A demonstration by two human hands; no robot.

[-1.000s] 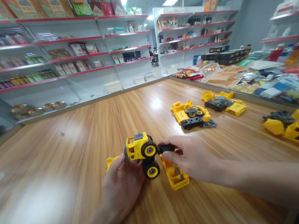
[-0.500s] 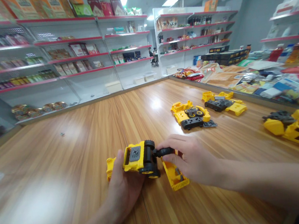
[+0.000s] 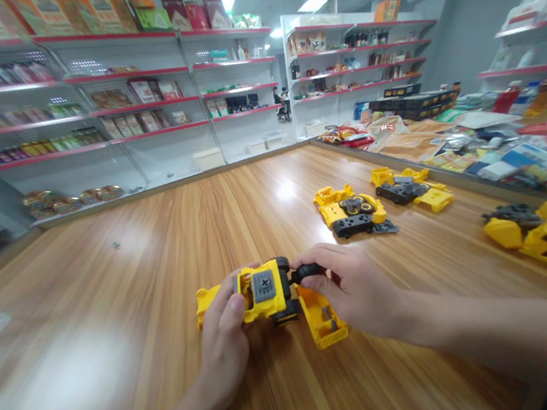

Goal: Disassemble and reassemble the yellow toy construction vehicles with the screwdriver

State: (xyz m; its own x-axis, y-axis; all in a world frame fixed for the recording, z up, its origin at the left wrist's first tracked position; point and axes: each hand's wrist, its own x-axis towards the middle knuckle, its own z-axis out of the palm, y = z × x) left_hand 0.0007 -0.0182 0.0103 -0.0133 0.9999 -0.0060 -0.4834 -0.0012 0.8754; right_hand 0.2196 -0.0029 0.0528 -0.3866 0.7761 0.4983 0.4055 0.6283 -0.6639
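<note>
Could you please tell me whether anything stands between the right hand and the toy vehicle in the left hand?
Only the black tool in the right hand, pointing at the toy vehicle; nothing else visible intervenes.

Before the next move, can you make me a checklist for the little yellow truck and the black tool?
1. Left hand has hold of the toy truck: ok, at the end away from its black wheels.
2. Right hand has hold of the black tool: ok.
3. Tool's tip fitted into the truck: cannot tell; it points at the wheel end, but the contact is too small to see.
4. Yellow tray-shaped part well clear of the right hand: not ok, the hand partly covers it.
5. Small grey bits away from both hands: ok, far off left.
</note>
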